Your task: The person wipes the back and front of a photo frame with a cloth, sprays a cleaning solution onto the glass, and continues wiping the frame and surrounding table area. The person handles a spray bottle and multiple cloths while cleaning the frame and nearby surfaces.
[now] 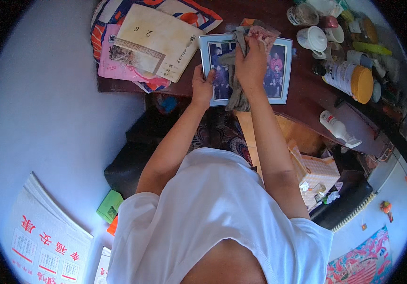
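Note:
A framed group photograph with a pale silver-blue rim is held over the dark red-brown tabletop. My left hand grips its left edge, thumb on the front; the fingers behind are hidden. On the glass, my right hand is closed round a crumpled cloth. The grey part of this cloth hangs down across the middle of the picture, past the lower rim. A pinkish, patterned part bunches out above my right fingers.
Left of the frame, a cream booklet and pink papers lie on a patterned cloth. Jars, cups and a yellow-lidded tub crowd the right. A white bottle lies nearer. Below the tabletop stands a checked box.

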Demonstrator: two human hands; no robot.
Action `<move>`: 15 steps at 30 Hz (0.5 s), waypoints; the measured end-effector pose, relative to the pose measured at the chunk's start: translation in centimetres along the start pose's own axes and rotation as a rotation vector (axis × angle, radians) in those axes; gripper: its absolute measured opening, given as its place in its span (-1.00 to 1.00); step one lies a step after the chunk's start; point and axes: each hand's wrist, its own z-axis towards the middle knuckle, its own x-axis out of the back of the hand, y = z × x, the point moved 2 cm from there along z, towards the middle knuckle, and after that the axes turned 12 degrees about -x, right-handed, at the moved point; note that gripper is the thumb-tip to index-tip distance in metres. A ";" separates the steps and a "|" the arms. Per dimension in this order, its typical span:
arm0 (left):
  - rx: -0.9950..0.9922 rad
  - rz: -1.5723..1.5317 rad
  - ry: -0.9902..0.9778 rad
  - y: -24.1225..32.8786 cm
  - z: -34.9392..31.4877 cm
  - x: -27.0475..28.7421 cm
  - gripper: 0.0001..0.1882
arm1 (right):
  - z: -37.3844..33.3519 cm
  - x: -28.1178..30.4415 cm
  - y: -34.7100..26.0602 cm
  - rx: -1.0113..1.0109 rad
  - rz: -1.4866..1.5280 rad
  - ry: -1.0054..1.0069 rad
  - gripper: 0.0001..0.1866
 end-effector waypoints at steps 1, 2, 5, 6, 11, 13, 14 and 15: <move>-0.006 0.043 0.001 0.5 -0.1 -0.1 -0.72 | 0.4 -0.6 0.2 0.013 -0.084 0.011 -0.72; 0.002 0.029 -0.008 0.2 -0.2 0.0 -0.73 | 0.8 -1.2 0.4 0.030 -0.167 0.022 -0.71; -0.008 -0.059 -0.012 -0.6 0.0 0.2 -0.73 | 0.9 -3.2 0.2 0.114 -0.341 0.047 -0.67; -0.015 -0.051 -0.026 -0.9 0.0 0.3 -0.74 | 0.7 -3.9 0.0 0.147 -0.386 0.053 -0.65; -0.052 -0.212 -0.005 -1.6 0.0 0.4 -0.74 | -0.9 -8.1 -2.9 0.243 -0.416 -0.074 -0.64; -0.050 -0.250 0.007 -1.8 0.1 0.4 -0.73 | -0.3 -8.0 -3.6 0.238 -0.450 -0.109 -0.64; -0.048 -0.231 0.009 -2.4 0.2 0.2 -0.72 | 0.4 -7.4 -3.0 0.251 -0.523 -0.080 -0.65; -0.052 -0.210 0.023 -2.6 0.4 0.3 -0.71 | 1.0 -6.7 -2.3 0.211 -0.534 -0.056 -0.65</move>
